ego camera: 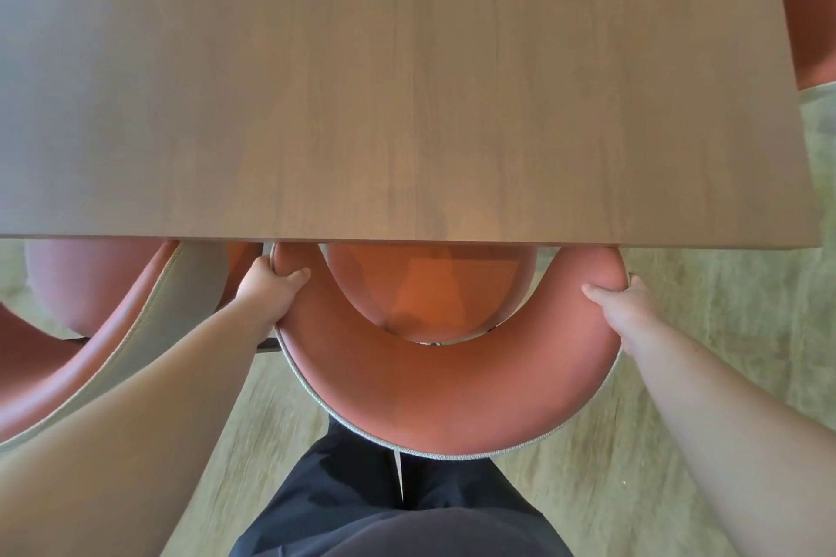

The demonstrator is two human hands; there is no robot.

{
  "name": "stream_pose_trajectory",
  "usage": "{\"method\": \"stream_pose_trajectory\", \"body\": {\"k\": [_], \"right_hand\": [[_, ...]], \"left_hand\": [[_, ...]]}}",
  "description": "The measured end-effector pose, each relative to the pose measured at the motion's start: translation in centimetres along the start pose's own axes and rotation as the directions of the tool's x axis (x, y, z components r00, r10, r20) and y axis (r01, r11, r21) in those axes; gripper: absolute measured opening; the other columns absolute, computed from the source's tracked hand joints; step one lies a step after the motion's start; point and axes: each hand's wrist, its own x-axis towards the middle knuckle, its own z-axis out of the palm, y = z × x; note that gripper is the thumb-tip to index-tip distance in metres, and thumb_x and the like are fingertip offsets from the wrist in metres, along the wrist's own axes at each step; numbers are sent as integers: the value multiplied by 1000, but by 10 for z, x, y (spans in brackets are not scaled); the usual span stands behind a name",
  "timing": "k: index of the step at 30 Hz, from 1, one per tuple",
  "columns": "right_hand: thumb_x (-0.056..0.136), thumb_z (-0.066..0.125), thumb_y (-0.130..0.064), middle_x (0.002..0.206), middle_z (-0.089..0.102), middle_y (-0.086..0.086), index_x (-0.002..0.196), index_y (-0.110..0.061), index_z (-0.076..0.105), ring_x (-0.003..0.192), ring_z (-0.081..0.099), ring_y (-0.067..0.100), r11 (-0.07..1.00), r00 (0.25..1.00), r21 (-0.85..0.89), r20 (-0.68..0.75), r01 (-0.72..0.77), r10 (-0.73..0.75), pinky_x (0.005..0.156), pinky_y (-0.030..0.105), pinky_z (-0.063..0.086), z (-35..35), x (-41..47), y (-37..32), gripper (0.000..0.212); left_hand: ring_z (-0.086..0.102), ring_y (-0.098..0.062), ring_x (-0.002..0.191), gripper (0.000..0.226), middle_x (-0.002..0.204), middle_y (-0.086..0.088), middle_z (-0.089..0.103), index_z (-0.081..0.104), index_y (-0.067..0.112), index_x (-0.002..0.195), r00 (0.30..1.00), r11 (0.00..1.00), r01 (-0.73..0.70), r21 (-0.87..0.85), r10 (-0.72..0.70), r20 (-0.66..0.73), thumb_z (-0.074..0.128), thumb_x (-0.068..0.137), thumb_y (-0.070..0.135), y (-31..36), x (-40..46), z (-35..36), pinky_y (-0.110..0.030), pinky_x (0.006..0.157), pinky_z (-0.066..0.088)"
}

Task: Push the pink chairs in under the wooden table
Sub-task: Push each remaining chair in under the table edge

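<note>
Seen from above, the person stands right behind a pink chair (434,380) whose curved backrest wraps around toward the wooden surface (407,81). The left hand (271,289) is closed on the left tip of the backrest, thumb on the inner face and fingers around the outside; the right hand (619,298) holds the right tip the same way. Gripping both ends evenly probably keeps the chair square to the edge as it slides. The round seat (429,289) is already partly beneath the edge of the surface, and the 2 backrest tips sit about at that edge, so this chair looks nearly home. A 2nd pink chair (90,308) stands just to the left, angled and further out, so it likely needs pushing in afterwards. A 3rd pink chair (809,14) shows at the far right end. The floor (724,353) below looks pale green
</note>
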Motion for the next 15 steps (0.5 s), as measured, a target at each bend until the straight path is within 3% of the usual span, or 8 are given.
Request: {"method": "stream_pose_trajectory", "body": {"k": [3, 5, 7, 9, 11, 15], "right_hand": [[90, 67, -12, 129, 64, 18, 146, -8, 43, 95, 62, 31, 999, 997, -28, -69, 16, -18, 85, 40, 50, 2, -15, -6, 62], [86, 58, -8, 128, 66, 13, 149, -16, 42, 89, 62, 30, 998, 991, -42, -120, 46, -50, 77, 34, 47, 2, -37, -10, 66], [85, 54, -9, 136, 62, 6, 150, -23, 41, 100, 65, 32, 994, 985, -58, -139, 96, -103, 83, 38, 51, 4, -65, -13, 68], [88, 52, -6, 147, 54, 4, 148, -22, 43, 122, 60, 31, 981, 975, -23, -107, 193, -195, 101, 46, 50, 11, -95, -14, 62], [90, 49, -1, 142, 58, 3, 139, -20, 51, 127, 57, 22, 951, 950, 24, -50, 308, -307, 108, 45, 45, 19, -126, -15, 52], [93, 45, 3, 120, 69, -5, 121, -28, 55, 113, 66, 11, 881, 882, 116, 65, 458, -467, 90, 25, 48, 36, -191, -24, 42]], "left_hand": [[69, -34, 112, 59, 132, -9, 66, 49, 15, 151, 999, 999, -36, -10, 36, 2, 68, 96, 23, 6, -17, -14, -53, 97, 58], [70, -29, 110, 63, 128, -5, 68, 48, 19, 154, 998, 996, -56, -69, 56, -2, 64, 93, 16, 8, -37, -25, -49, 94, 60], [71, -22, 104, 55, 119, -3, 70, 54, 18, 148, 998, 980, -59, -190, 59, -3, 63, 94, 13, 7, -61, -39, -41, 84, 62], [70, -16, 102, 40, 119, -3, 70, 60, 22, 137, 996, 956, -88, -281, 85, -21, 64, 98, 13, 6, -86, -54, -33, 79, 60], [72, -16, 104, 28, 115, -2, 73, 61, 21, 128, 991, 928, -134, -348, 129, -37, 62, 101, 13, 3, -109, -70, -36, 85, 61], [77, -20, 101, 26, 110, -3, 77, 62, 15, 130, 977, 885, -208, -416, 207, -48, 54, 106, 7, -8, -145, -115, -36, 85, 61]]}}
